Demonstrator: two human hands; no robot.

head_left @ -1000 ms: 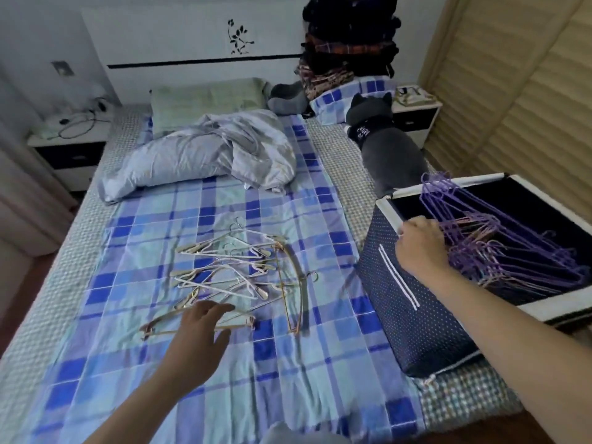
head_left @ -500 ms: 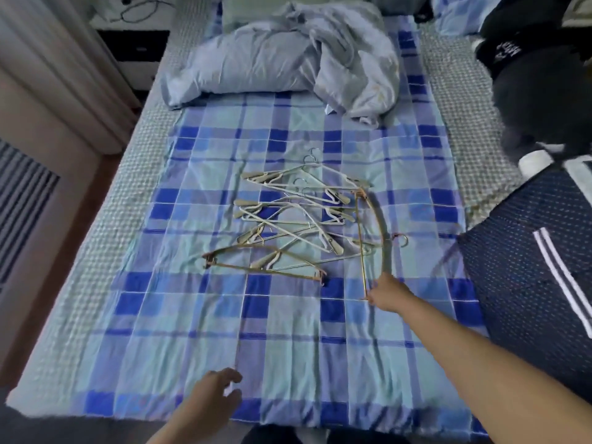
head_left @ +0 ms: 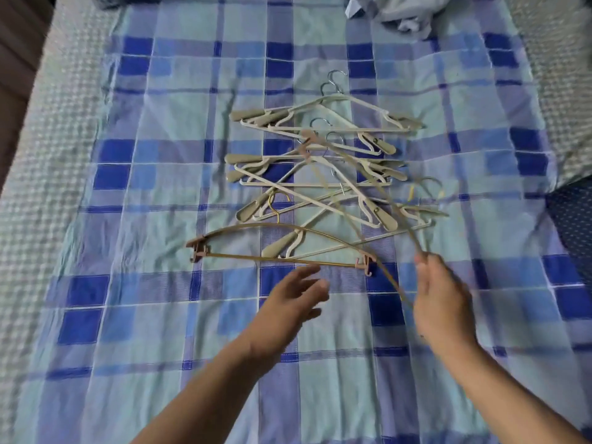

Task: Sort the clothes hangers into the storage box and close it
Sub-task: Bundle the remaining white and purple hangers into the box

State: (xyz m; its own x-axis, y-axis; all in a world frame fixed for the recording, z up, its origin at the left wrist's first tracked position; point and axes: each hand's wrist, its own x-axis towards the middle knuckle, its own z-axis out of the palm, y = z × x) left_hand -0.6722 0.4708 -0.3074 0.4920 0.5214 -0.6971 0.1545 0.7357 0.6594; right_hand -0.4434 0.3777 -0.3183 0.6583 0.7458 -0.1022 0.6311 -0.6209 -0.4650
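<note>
Sorting was only partly on: most hangers were not yet boxed. A pile of cream hangers [head_left: 320,168] lay tangled mid-bed on the checked bedspread [head_left: 160,315], hooks pointing away from you. Nearest you, one brown clip hanger [head_left: 282,245] lay flat across the pile's front edge.

Your right hand [head_left: 443,302] pinched a second brown hanger [head_left: 368,200] by its near end, lifted and tilted over the pile; motion blur hid whether it held one or two. Your left hand [head_left: 293,302] hovered just short of the flat brown hanger, grip wide, fingers spread, touching nothing.

The storage box [head_left: 573,225] showed only as a dark dotted corner at the right edge; whether it stood open could not be told from here.

Judgement: the lifted hanger's far end looked liable to snag the cream hooks. Bare bedspread lay open in front and to the left; a rumpled quilt [head_left: 394,11] sat well beyond the pile.
</note>
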